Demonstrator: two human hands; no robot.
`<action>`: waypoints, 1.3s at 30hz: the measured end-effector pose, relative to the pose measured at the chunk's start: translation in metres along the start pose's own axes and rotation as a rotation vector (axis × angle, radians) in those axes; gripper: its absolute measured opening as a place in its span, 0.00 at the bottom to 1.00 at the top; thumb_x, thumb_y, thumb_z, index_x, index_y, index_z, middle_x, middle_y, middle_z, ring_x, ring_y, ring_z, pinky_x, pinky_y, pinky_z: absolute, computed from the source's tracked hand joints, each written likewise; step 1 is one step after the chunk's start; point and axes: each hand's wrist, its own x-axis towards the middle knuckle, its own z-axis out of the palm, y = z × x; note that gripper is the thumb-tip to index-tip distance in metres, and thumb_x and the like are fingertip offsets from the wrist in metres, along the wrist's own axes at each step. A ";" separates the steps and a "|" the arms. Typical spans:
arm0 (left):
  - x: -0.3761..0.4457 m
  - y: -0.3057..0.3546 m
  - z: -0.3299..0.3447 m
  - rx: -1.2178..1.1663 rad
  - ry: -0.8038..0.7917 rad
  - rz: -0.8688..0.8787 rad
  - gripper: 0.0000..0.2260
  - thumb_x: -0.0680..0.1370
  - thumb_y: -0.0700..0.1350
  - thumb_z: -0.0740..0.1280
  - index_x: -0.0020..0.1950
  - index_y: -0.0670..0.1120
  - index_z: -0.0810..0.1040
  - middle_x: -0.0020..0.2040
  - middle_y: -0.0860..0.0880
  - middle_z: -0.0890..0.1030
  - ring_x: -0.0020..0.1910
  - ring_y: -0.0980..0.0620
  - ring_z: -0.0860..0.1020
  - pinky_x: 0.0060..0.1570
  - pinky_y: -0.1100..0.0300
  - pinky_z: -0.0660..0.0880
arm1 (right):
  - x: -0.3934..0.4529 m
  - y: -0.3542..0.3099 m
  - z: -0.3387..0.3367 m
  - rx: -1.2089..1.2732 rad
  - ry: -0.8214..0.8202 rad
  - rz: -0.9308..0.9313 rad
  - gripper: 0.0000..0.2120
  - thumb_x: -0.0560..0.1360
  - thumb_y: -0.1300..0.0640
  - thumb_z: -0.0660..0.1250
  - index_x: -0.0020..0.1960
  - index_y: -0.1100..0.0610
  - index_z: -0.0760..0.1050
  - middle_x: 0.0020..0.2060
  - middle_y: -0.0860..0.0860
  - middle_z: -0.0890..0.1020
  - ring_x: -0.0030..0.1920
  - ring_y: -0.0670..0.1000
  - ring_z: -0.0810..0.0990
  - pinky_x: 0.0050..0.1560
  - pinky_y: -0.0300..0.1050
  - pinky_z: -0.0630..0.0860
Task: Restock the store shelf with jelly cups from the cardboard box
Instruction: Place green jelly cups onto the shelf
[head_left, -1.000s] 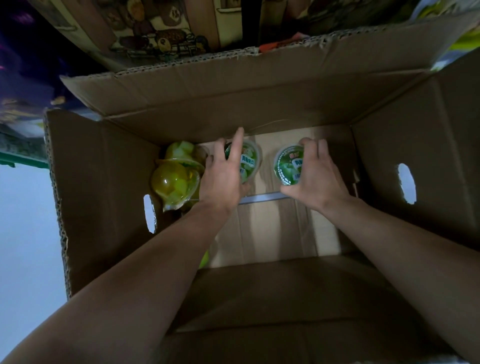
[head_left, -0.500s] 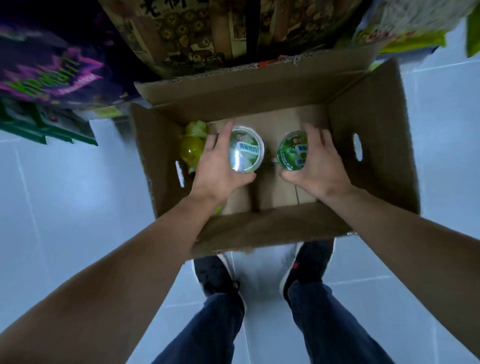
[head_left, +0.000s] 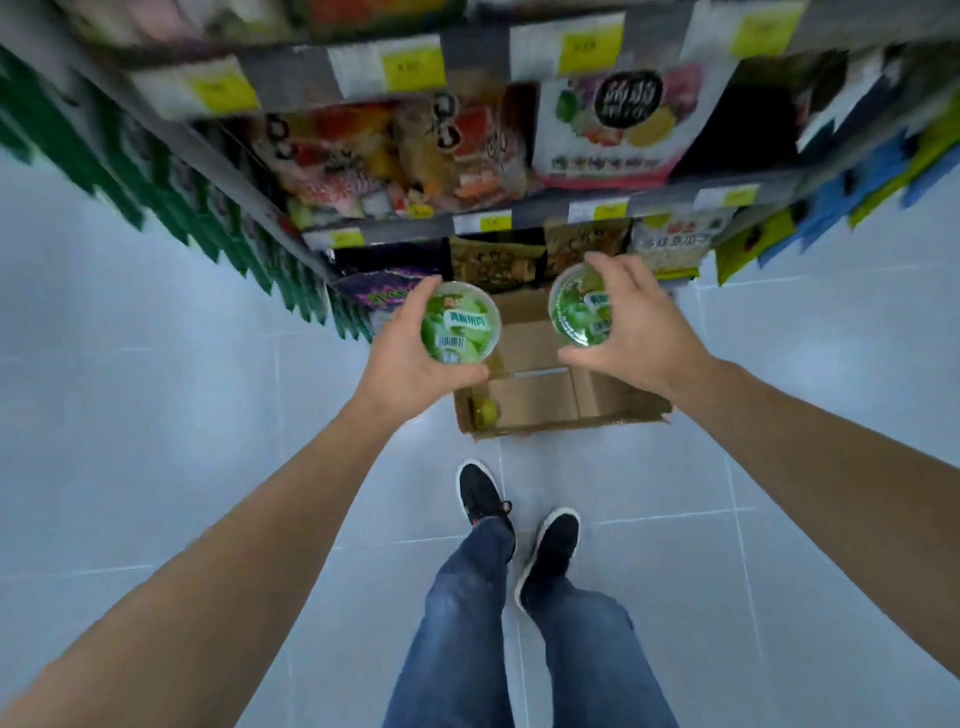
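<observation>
Since the earlier frame: both hands have come up out of the cardboard box (head_left: 535, 400), each carrying a cup; the box, which filled the view, now sits small on the floor at frame centre, and the shelf (head_left: 467, 223) has come into view across the top

Head view, only one:
- Left hand (head_left: 415, 358) grips a jelly cup (head_left: 460, 322) from the side, fingers curled round its rim, thumb under the lower edge; green lid with barcode faces the camera
- Right hand (head_left: 639, 332) grips a second jelly cup (head_left: 579, 306), fingers wrapped over the top and right side, thumb along the bottom; lid half covered
- Both cups held above the box, just below centre of frame, apart from each other
- At least one more yellowish cup (head_left: 485, 410) left in the lower left corner of the box; others possibly there, too dim to tell
- Shelf rows carry snack bags (head_left: 395, 156) and yellow price tags (head_left: 592, 47); upper frame blurred, so the jelly slot cannot be picked out
- Shoes (head_left: 483, 493) stand on pale tile just behind the box

Doing the step well, my judgement: keep the lids level, find the slot before reaching, and set one cup at a time, label outward
</observation>
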 end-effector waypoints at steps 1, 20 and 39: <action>-0.016 0.016 -0.017 -0.032 0.025 0.007 0.47 0.65 0.45 0.82 0.78 0.52 0.61 0.66 0.54 0.72 0.62 0.56 0.73 0.56 0.66 0.70 | -0.011 -0.019 -0.017 -0.017 0.005 -0.035 0.49 0.66 0.44 0.79 0.78 0.52 0.56 0.70 0.52 0.62 0.68 0.55 0.68 0.66 0.47 0.68; -0.219 0.266 -0.237 -0.187 0.392 0.382 0.49 0.55 0.65 0.81 0.73 0.60 0.68 0.69 0.55 0.72 0.60 0.48 0.80 0.54 0.48 0.81 | -0.182 -0.245 -0.250 0.054 0.554 -0.507 0.45 0.68 0.44 0.78 0.77 0.51 0.59 0.70 0.48 0.66 0.70 0.48 0.65 0.63 0.37 0.61; -0.092 0.384 -0.428 -0.209 0.456 0.623 0.34 0.68 0.52 0.80 0.70 0.52 0.69 0.52 0.65 0.72 0.50 0.67 0.74 0.51 0.65 0.75 | -0.049 -0.435 -0.372 -0.077 0.840 -0.506 0.44 0.66 0.45 0.75 0.76 0.55 0.62 0.65 0.49 0.68 0.65 0.52 0.71 0.63 0.48 0.71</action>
